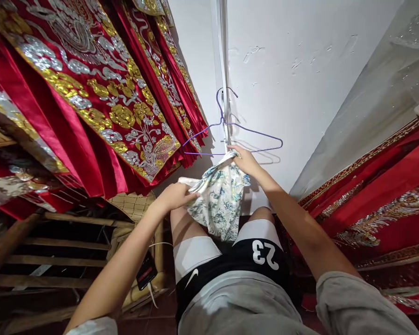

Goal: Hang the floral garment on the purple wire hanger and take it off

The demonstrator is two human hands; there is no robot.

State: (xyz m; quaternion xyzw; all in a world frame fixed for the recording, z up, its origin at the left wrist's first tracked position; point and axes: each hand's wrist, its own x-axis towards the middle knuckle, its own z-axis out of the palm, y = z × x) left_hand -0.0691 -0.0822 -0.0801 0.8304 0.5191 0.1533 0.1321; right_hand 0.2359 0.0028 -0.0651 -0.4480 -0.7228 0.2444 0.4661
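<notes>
A white garment (220, 204) with a blue, green and yellow floral print hangs bunched between my hands, above my knees. My left hand (176, 195) is closed on its left side. My right hand (244, 160) pinches its upper edge, just beneath the bottom bar of a purple wire hanger (254, 130). That hanger hangs against the white wall, by a pale vertical cord or strip (223, 51). Folds hide the garment's exact kind and some of my fingertips. I cannot tell whether the garment touches the hanger.
Red costumes (122, 111) with gold and silver embroidery hang at the left. More red beaded clothing (380, 204) and sheer white covering are on the right. A slatted bamboo seat (59, 261) stands lower left, with a phone (146, 272) and its white cable beside my leg.
</notes>
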